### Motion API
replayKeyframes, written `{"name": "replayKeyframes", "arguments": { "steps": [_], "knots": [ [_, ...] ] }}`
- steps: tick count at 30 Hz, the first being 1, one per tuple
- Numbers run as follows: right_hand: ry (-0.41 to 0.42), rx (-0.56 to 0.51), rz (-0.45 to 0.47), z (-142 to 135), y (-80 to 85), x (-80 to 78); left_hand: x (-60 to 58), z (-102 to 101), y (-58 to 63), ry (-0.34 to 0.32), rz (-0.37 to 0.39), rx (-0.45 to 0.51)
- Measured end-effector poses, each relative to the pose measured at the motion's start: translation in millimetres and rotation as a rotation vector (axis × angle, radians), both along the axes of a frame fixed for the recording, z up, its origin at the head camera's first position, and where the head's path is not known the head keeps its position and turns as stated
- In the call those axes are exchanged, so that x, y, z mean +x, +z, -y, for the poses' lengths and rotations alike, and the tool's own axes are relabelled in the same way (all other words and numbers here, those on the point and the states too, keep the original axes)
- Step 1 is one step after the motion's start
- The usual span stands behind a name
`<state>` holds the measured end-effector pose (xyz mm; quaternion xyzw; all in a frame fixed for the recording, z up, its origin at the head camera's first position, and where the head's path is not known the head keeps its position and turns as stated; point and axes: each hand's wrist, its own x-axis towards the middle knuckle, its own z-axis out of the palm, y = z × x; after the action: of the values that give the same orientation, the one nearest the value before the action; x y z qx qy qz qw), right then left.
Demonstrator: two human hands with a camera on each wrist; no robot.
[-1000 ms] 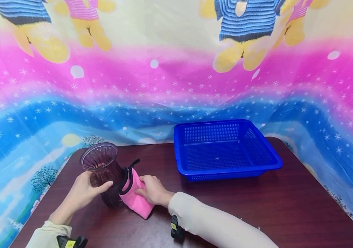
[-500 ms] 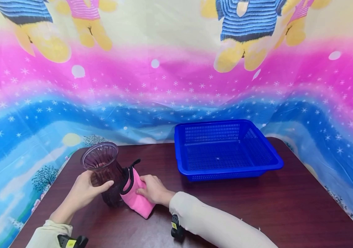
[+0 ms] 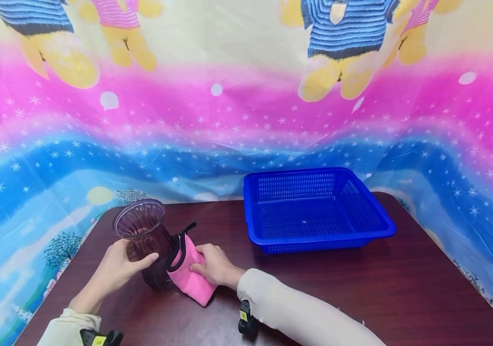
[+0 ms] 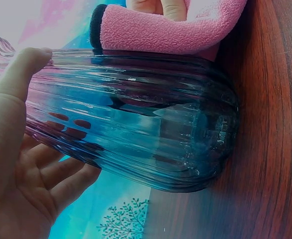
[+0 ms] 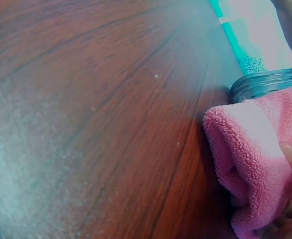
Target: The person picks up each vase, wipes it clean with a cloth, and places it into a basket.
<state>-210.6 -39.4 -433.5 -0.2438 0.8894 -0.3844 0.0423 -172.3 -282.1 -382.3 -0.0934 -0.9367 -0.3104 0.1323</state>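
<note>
Two holds: left grip [image 3: 114, 264] curls round a purple glass vase [image 3: 147, 242]; right grip [image 3: 217, 265] pinches pink cloth [image 3: 190, 284] against its side.

Head view shifted v. slightly, no other chg seen
</note>
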Motion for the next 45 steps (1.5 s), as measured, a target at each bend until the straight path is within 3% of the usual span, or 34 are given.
{"name": "replayKeyframes", "arguments": {
  "steps": [10, 19, 28, 45],
  "knots": [
    [0.011, -0.099, -0.005, 0.5, 0.3, -1.5, -0.5, -0.3, 0.2, 0.004, -0.016, 0.004],
    [0.007, -0.214, -0.006, 3.7, 11.9, 0.5, 0.8, -0.7, 1.4, 0.004, 0.003, 0.002],
    [-0.004, -0.251, -0.047, 6.5, 23.3, 1.0, -0.6, 0.8, -0.9, -0.007, -0.012, 0.011],
    [0.009, -0.283, -0.044, 10.6, 50.0, 1.4, 0.0, 0.4, -1.2, -0.033, -0.001, 0.041]
  ]
}}
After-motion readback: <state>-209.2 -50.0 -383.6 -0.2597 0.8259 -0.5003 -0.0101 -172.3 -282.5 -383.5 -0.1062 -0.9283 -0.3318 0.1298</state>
